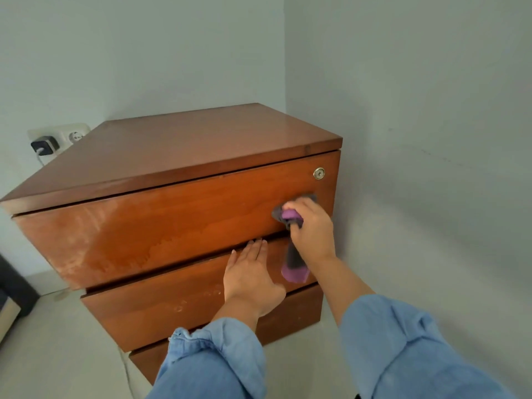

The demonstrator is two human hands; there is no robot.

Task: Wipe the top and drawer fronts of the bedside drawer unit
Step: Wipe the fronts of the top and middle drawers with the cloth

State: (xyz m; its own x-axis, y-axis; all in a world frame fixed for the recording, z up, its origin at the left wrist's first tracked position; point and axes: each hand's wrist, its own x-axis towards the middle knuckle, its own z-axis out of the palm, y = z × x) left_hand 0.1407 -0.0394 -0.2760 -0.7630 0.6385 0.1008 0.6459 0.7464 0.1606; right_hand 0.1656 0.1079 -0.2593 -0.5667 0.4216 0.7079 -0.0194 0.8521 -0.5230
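Note:
A brown wooden bedside drawer unit (184,156) with three drawers stands in a corner. Its top drawer front (161,231) carries a pale hazy film on the left half and looks darker on the right. My right hand (312,228) is shut on a purple and grey cloth (289,216), pressing it against the right end of the top drawer front; a tail of the cloth (295,267) hangs down over the middle drawer. My left hand (249,275) lies flat with fingers together on the middle drawer front (161,309). A round metal lock (319,173) sits at the top drawer's upper right.
Walls close in behind and to the right of the unit. A wall socket (76,136) with a black plugged-in charger (44,144) and white cable is at the left rear. A dark piece of furniture (11,286) stands at the far left on the pale floor.

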